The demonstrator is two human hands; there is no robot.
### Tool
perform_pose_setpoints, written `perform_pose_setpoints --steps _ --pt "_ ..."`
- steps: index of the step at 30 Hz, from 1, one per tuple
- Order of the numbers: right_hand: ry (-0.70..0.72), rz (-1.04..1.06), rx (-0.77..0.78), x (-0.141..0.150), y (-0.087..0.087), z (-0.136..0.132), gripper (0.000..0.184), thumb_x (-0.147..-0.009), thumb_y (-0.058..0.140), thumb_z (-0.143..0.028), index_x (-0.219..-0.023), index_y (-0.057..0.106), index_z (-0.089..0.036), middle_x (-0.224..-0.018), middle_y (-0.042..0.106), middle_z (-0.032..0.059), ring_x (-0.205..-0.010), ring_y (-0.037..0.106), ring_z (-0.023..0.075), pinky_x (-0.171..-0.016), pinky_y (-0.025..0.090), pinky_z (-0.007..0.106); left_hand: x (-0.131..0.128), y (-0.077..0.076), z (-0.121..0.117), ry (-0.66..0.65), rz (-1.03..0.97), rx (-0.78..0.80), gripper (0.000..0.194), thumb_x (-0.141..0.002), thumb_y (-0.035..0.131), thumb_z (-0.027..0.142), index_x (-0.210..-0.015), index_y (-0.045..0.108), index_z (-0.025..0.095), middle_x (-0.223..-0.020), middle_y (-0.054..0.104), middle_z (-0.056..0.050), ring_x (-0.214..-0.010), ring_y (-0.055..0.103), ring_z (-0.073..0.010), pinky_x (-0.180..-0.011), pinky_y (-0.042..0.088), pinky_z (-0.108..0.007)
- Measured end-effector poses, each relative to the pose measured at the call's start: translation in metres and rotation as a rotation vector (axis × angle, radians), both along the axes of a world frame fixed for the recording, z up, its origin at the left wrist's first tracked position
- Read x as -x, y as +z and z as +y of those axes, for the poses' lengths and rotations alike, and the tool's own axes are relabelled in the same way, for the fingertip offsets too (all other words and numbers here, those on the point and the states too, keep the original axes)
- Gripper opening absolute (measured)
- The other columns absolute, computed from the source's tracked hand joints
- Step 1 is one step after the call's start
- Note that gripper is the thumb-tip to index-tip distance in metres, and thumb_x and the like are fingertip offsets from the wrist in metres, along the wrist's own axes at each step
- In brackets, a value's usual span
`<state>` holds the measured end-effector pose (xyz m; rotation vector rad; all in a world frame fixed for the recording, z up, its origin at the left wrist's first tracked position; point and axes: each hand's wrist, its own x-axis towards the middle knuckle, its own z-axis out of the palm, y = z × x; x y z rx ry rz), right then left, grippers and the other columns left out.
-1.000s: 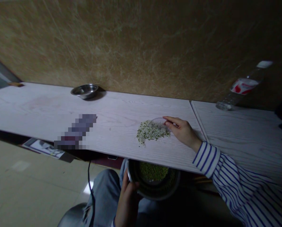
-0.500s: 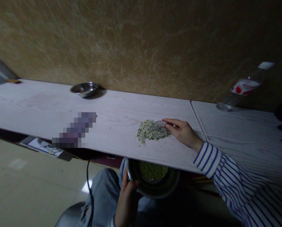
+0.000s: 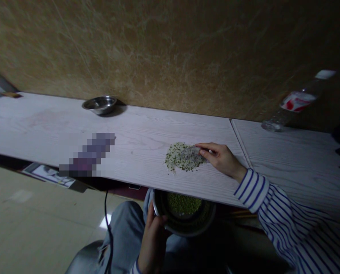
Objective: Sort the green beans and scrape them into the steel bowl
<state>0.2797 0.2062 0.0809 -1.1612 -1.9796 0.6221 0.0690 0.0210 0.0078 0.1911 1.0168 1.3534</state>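
A loose heap of small green and pale grains [image 3: 179,156] lies on the pale wooden table [image 3: 147,133]. My right hand [image 3: 220,158] rests at the heap's right edge, fingers pinched on a thin clear lid or scoop [image 3: 190,153] pressed flat over the grains. Below the table's front edge my left hand [image 3: 153,238] grips the left rim of a dark metal bowl [image 3: 184,213] holding green beans, above my lap.
A small steel bowl [image 3: 99,104] sits at the back by the brown wall. A plastic water bottle [image 3: 294,103] leans at the right rear. A blurred-out object [image 3: 87,155] lies left of the heap. A seam [image 3: 240,144] splits the table.
The clear piece in my right hand has tipped down from tilted to flat over the grains. The bowl in my left hand has stayed under the edge.
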Motion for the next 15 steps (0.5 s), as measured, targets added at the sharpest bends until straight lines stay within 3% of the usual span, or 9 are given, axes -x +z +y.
perform_pose_setpoints --steps 15 --pt "-0.004 0.000 0.001 -0.0010 0.0025 -0.0023 0.030 -0.088 0.059 -0.025 -0.112 0.076 -0.019 -0.100 0.079 0.0084 -0.087 0.073 0.0225 -0.077 0.058 0.039 0.0022 -0.0027 -0.0012 -0.014 -0.013 -0.025 0.077 -0.078 0.067 0.026 -0.150 0.043 0.038 -0.143 0.058 -0.006 -0.122 0.056 -0.0344 -0.092 0.051 -0.043"
